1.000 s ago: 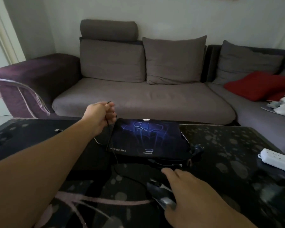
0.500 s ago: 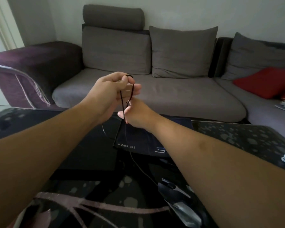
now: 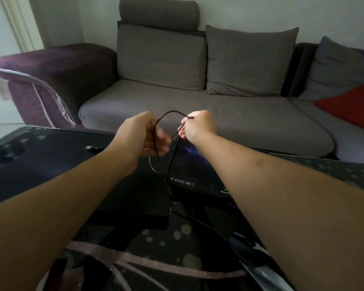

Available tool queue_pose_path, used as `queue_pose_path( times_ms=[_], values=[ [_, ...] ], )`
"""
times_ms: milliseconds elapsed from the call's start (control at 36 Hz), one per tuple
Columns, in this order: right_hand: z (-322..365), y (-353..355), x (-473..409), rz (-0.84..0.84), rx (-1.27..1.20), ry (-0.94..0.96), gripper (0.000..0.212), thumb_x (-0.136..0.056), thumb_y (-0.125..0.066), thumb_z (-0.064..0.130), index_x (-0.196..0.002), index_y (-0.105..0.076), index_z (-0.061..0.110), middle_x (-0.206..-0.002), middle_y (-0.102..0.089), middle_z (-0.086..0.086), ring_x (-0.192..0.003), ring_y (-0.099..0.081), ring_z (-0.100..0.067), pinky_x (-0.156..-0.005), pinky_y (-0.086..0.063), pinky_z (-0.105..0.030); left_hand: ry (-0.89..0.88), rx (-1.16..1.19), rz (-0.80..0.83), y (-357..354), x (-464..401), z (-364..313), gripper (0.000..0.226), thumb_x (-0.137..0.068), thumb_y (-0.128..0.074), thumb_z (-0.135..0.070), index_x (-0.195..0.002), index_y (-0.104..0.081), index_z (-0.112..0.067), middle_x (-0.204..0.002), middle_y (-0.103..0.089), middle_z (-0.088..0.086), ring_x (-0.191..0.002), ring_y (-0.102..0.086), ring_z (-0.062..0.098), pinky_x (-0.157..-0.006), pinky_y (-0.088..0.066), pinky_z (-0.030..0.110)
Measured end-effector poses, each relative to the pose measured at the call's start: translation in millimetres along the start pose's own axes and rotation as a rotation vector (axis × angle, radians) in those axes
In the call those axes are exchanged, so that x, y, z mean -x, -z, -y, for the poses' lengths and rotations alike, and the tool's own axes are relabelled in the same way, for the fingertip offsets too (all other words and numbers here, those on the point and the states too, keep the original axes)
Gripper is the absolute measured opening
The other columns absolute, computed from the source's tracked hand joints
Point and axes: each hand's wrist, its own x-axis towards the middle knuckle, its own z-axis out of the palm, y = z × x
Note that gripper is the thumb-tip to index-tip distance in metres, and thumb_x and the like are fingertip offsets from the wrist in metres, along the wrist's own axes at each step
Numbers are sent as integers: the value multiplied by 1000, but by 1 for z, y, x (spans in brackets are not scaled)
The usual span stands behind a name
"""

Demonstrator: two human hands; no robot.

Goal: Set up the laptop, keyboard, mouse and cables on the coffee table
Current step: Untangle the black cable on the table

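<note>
A thin black cable (image 3: 170,113) arches in the air between both hands, above the far part of the desk (image 3: 40,164). The left hand (image 3: 142,136) has its fingers (image 3: 163,141) curled round one run of the cable, which drops from the palm toward the desk. The right hand (image 3: 199,127) pinches the other end of the arch near its thumb, its fingers folded tight. From there two strands fall together to the edge of a dark mouse pad (image 3: 189,164) printed with blue art and the words SPIDER MAN 3, lying flat on the desk under the hands. The cable carries on along the dark surface toward the near right, where a mouse (image 3: 259,271) shows partly under the right forearm. A small USB plug (image 3: 92,148) lies on the desk left of the left wrist, apart from the pad. The desk is glossy black with pale spots and curved lines. Behind it stands a grey sofa (image 3: 198,114) with a purple arm and a red cushion (image 3: 353,105) at the right.
</note>
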Motion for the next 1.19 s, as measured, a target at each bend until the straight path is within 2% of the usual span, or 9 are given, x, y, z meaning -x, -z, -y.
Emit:
queue_pose_path(
  times_ms=[111,194,278,389,500,750,945,1056,1195],
  values=[
    [2,10,1,-2,-70,-50,18,-100,-55,-3,-84,-61,2,-89,-78,-22,-60,-67,-26,-63,-62,-36,65,-238,-74,4,-11,12,26,-102,-54,-14,-85,-70,-5,-88,-76,15,-76,-70,23,-79,-58,40],
    [5,13,4,-74,-248,-61,14,-105,-56,4,-93,-62,2,-75,-75,-17,-56,-70,-25,-52,-59,-25,-89,-604,-80,13,-19,24,22,-96,-64,-8,-111,-75,-19,-112,-73,0,-103,-66,14,-94,-55,35],
    [-1,10,8,21,-234,10,8,-101,-63,5,-103,-69,10,-88,-80,-6,-83,-80,-24,-80,-67,-35,-124,-848,20,15,-27,32,46,-95,-63,-8,-136,-63,-28,-127,-65,-7,-108,-62,12,-89,-53,30],
    [-21,7,17,249,218,118,53,-94,-67,7,-144,-50,12,-115,-77,6,-111,-70,-19,-103,-56,-40,-203,-983,116,6,-32,34,43,-95,-67,-24,-137,-60,-33,-117,-65,-10,-92,-62,7,-76,-53,26],
    [-33,13,31,334,447,236,47,-92,-68,13,-135,-50,16,-123,-66,3,-112,-65,-18,-98,-52,-31,-224,-958,188,-3,-33,33,39,-92,-69,-27,-130,-64,-31,-115,-67,-7,-99,-63,9,-89,-54,32],
    [-35,51,37,448,760,310,22,-92,-60,47,-113,-68,42,-112,-59,7,-114,-58,-23,-100,-50,-42,-236,-860,321,-10,-22,34,26,-89,-74,-30,-115,-72,-31,-108,-67,-11,-101,-64,9,-96,-54,36],
    [-39,79,42,492,743,302,42,-91,-76,52,-126,-73,28,-113,-65,6,-108,-64,-19,-94,-53,-37,-187,-833,364,-18,-20,34,69,-89,-65,4,-148,-52,-31,-136,-61,-7,-124,-60,13,-106,-52,34],
    [-45,74,43,392,651,233,23,-95,-72,45,-110,-74,27,-102,-72,4,-97,-66,-19,-83,-53,-32,-165,-728,322,-26,-21,35,65,-90,-52,15,-142,-57,-24,-135,-62,-4,-126,-61,15,-97,-59,35],
    [-47,56,36,318,588,154,29,-101,-63,40,-109,-76,15,-107,-76,-7,-101,-67,-27,-91,-55,-37,-230,-974,60,-23,-37,37,36,-98,-62,-14,-134,-63,-21,-124,-65,1,-101,-62,12,-73,-46,20]
  ],
)
